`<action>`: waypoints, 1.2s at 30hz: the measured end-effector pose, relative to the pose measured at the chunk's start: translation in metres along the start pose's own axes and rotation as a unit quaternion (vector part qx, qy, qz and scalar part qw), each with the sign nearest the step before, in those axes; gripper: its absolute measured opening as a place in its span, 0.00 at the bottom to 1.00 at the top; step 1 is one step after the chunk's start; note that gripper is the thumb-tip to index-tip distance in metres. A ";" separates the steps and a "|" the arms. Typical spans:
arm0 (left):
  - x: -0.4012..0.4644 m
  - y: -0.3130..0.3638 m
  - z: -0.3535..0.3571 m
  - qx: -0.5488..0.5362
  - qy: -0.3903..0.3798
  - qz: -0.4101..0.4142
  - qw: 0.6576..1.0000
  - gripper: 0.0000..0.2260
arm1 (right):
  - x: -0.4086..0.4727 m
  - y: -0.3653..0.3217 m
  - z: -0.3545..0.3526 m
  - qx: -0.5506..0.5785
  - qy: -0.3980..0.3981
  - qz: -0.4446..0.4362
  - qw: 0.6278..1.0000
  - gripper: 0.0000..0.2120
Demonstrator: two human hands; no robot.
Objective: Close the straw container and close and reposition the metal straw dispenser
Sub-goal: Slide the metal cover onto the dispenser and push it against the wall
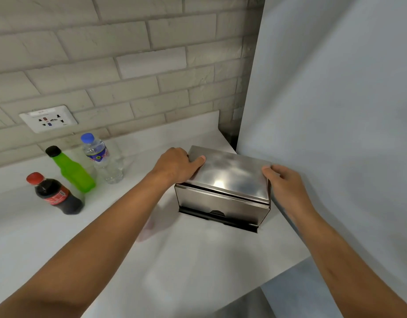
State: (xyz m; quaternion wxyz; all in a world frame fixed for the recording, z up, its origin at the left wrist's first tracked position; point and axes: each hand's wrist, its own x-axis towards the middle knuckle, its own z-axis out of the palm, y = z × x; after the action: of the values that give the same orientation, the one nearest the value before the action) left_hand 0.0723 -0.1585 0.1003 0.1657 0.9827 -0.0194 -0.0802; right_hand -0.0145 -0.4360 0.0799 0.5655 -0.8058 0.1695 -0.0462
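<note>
The metal straw dispenser (225,187) is a shiny steel box on the white counter (186,260), close to the grey wall on the right. Its flat lid lies down on top, and a black tray runs along its lower front edge. My left hand (175,165) grips the box's left side, thumb resting on the lid. My right hand (285,187) holds the right side, thumb on the lid's right edge. No separate straw container shows.
Three bottles stand at the left: a cola bottle (57,195), a green bottle (71,169) and a clear water bottle (101,157). A wall socket (49,119) sits in the brick wall behind. The counter's edge drops off at the lower right.
</note>
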 end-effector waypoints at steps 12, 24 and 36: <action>0.000 -0.003 0.011 -0.004 0.001 0.006 1.000 0.30 | 0.004 0.012 0.005 -0.042 -0.030 -0.020 0.998 0.24; -0.041 -0.025 0.029 -0.017 0.033 0.267 0.963 0.35 | -0.011 0.031 0.000 -0.251 -0.090 -0.215 0.939 0.32; -0.047 0.003 0.038 0.167 0.050 0.366 0.914 0.37 | -0.010 0.047 -0.008 -0.350 -0.118 -0.283 0.885 0.44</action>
State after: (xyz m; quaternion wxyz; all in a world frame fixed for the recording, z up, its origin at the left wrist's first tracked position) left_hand 0.0199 -0.1705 0.0733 0.0174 0.9230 -0.3825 0.0392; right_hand -0.0363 -0.4541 0.0405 0.2256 -0.9646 -0.1286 -0.0460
